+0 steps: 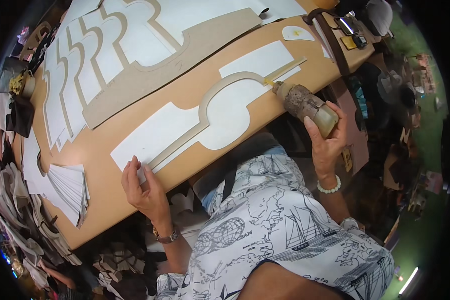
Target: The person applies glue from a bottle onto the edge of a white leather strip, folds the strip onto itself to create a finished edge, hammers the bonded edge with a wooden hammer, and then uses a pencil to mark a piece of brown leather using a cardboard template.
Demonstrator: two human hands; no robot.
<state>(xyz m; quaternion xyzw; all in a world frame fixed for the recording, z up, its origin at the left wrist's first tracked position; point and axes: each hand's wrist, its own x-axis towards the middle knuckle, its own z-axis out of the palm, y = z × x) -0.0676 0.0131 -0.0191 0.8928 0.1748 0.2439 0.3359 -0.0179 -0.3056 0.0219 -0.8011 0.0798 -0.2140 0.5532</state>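
My right hand (329, 147) is wrapped around the base of a squeeze bottle (305, 104) crusted with brown residue, with pale liquid showing near its bottom. Its thin yellow nozzle (268, 81) points at the far part of a curved beige strip (203, 111). This strip lies along a white cut-out piece (228, 124) with a rounded lobe. At the near left end of both, my left hand (147, 192) rests with its fingers apart, fingertips at the edge of the white piece. Whether it presses on the strip is hard to tell.
A large beige panel (135, 82) and several white pieces with beige strips (92, 37) lie across the table's far left. A fanned stack of white pieces (67, 190) sits at the left corner. A small white oval piece (298, 33) with a yellow smear lies at far right.
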